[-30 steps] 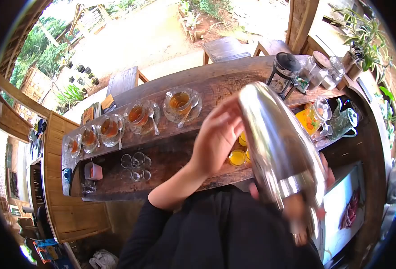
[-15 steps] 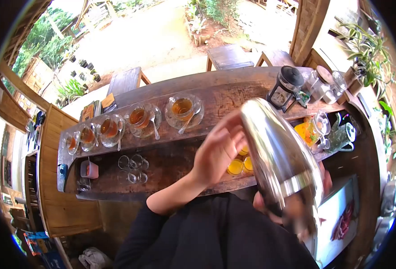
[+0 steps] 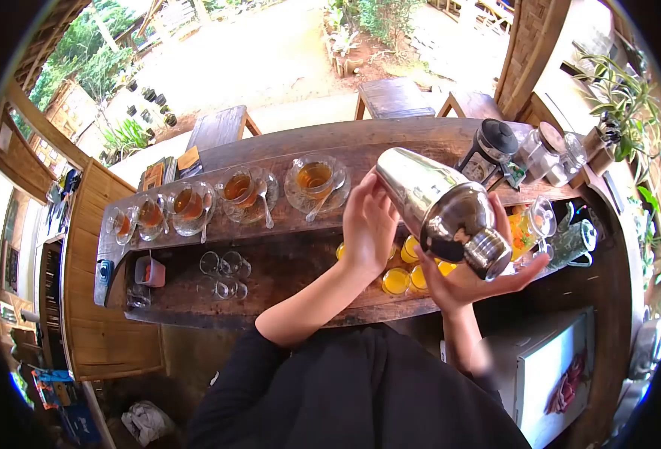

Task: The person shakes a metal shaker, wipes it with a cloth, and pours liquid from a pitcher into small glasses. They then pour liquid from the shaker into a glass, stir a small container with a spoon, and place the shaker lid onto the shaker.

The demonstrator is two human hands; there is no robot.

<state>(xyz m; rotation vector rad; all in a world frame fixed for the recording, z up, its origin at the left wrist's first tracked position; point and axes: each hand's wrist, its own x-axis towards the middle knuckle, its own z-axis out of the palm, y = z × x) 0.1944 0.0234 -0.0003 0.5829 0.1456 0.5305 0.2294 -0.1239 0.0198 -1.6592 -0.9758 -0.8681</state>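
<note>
A shiny metal cocktail shaker (image 3: 428,187) lies tilted between my two hands, its capped end toward the lower right. My left hand (image 3: 369,228) supports the flat base end. Under and around the capped end is my right hand (image 3: 461,288), thumb and fingers spread along its sides. Below the shaker, several small glasses of orange-yellow liquid (image 3: 396,281) stand on the lower shelf, partly hidden by my hands. Glass cups of amber drink (image 3: 314,179) rest on saucers with spoons along the upper counter.
A French press (image 3: 491,146) and glass jars (image 3: 544,146) stand at the right of the counter. Nearby are a pitcher with orange contents (image 3: 524,232) and a green patterned jug (image 3: 574,243). Upturned glasses (image 3: 226,273) and a pink container (image 3: 151,272) sit on the lower left shelf.
The shaker has moved away from my body, up and to the left, and its capped end now shows clearly. My right hand has come up into view beneath it. The view has shifted slightly.
</note>
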